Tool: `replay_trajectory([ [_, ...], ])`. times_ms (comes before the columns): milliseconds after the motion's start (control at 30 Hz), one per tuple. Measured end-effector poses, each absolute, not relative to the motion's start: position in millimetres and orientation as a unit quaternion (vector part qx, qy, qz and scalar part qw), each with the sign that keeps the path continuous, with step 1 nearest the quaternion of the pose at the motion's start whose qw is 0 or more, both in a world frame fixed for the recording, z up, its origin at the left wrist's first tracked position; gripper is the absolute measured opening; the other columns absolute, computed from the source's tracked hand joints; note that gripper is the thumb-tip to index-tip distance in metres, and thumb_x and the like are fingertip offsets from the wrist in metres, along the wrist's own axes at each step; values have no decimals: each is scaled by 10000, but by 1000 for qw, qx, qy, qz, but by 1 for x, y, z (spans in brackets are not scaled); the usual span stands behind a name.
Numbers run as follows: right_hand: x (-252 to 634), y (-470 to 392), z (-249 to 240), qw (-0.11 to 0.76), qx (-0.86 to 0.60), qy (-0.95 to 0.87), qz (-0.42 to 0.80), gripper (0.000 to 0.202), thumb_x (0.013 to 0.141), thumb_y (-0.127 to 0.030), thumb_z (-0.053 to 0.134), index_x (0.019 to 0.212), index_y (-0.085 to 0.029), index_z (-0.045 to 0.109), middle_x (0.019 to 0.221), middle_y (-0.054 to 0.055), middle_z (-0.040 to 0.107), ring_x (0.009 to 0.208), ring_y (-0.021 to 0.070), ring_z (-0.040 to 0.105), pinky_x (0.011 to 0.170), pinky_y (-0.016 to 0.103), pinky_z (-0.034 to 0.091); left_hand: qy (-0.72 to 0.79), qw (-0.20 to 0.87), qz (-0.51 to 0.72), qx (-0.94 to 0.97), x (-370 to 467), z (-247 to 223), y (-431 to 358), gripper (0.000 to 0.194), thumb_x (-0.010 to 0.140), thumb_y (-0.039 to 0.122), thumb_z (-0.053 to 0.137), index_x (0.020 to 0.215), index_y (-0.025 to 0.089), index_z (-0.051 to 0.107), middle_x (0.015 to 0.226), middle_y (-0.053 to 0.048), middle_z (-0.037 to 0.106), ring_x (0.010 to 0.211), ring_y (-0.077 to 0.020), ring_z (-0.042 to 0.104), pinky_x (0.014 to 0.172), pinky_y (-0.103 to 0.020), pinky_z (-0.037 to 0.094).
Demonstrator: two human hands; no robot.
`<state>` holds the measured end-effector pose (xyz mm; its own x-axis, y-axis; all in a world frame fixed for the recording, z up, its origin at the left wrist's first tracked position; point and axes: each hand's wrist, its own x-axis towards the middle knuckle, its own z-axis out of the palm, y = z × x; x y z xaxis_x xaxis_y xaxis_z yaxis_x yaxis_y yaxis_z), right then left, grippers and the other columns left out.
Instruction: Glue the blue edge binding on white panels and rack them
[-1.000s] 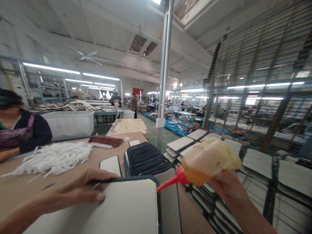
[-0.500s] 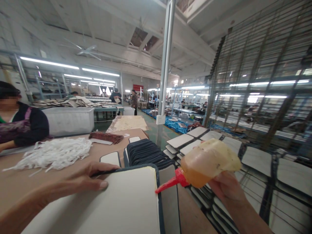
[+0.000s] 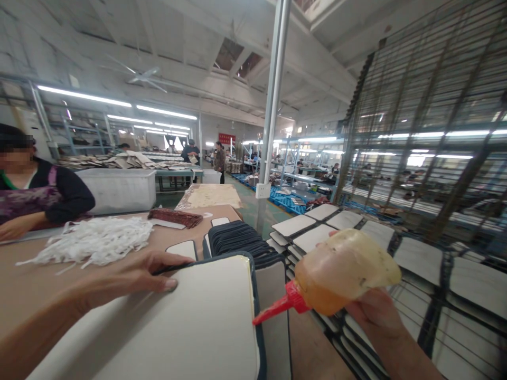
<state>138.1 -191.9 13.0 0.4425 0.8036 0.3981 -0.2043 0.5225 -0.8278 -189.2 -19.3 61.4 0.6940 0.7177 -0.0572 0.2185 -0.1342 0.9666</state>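
Note:
My left hand [image 3: 146, 274] grips the top edge of a white panel with a dark blue border [image 3: 170, 322], thumb on its face and fingers behind. In my right hand [image 3: 372, 311] is a squeeze bottle [image 3: 344, 272] of amber liquid, probably glue, tilted down to the left. Its red nozzle tip touches the panel's right edge, near the border. A thin yellowish line runs along that edge above the tip. Behind the panel stands a row of similar dark-edged pieces [image 3: 241, 240], packed closely together.
White strips [image 3: 95, 240] lie heaped on the brown table [image 3: 24, 279], beside a brown bundle [image 3: 176, 216]. A co-worker [image 3: 39, 190] sits at the left. Wire racks [image 3: 420, 295] holding white panels stand at the right. A white bin [image 3: 119, 190] and metal post [image 3: 273, 105] are beyond.
The nozzle tip has moved slightly down along the panel's right edge. My left hand keeps its hold. The co-worker's arm has shifted a little, and the whole view has turned slightly.

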Motion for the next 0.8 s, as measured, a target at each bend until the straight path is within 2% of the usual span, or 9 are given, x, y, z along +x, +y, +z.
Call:
replay_trajectory([
  [200,131,-197,18,759,-368,-415,340,602,506,-245,821,1081,-281,646,1083,55,695,1062,323,601,869,420,516,315,553,180,750,-192,67,-18,457,636,326,734,1076,208,699,981,-1,731,879,-270,670,738,-275,528],
  [367,137,-189,19,775,-336,-433,315,575,530,-256,819,1079,-274,651,985,57,725,1012,321,628,868,430,518,298,565,183,747,-190,66,-22,398,637,324,715,1021,221,722,935,11,738,839,-272,676,715,-296,535],
  [533,143,-189,11,756,-334,-444,347,541,522,-224,832,1034,-288,669,991,49,727,969,318,648,845,439,535,317,570,185,735,-193,64,-20,452,631,328,725,1068,216,702,960,-2,735,866,-269,672,748,-300,530],
  [633,142,-192,8,765,-336,-430,343,527,507,-241,851,1002,-303,681,999,47,725,946,325,656,831,456,544,323,588,164,723,-195,63,-17,472,649,320,711,1107,212,682,1001,-3,727,894,-257,668,789,-298,520],
  [800,130,-197,14,780,-345,-408,327,544,503,-314,869,1010,-319,675,959,32,735,962,320,652,872,455,521,327,594,162,717,-195,63,-14,458,636,310,719,1082,207,694,985,-1,733,886,-271,673,763,-306,533],
])
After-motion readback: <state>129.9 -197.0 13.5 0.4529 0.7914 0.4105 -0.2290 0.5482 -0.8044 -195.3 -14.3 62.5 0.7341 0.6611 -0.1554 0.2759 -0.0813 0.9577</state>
